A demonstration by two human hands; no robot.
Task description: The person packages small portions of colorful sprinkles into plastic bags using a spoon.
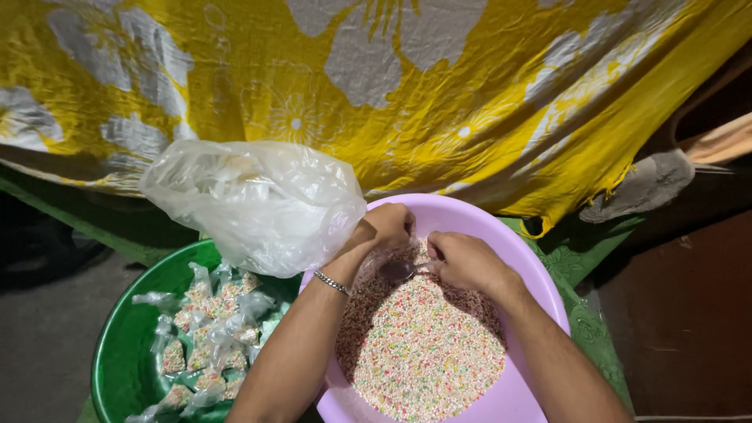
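Work took place low on a dim grey floor (pixel 39 345), with a green mat (pixel 587 313) underneath and a yellow cloth with grey-white flower print (pixel 439 86) draped behind. A round lilac plastic basin (pixel 533 266) held a bed of tiny multicoloured sugar beads (pixel 423 352). The right hand (pixel 466 260) was closed round the handle of a small metal spoon (pixel 398 270); its long axis lay nearly level, bowl pointing toward the person's left, just above the beads. The left hand (pixel 388 225) was closed at the basin's far rim; what it pinched could not be made out. A crumpled clear plastic bag (pixel 251 204) sat just beside it, over a round green plastic basin (pixel 125 352) holding small filled, knotted packets (pixel 207 329).
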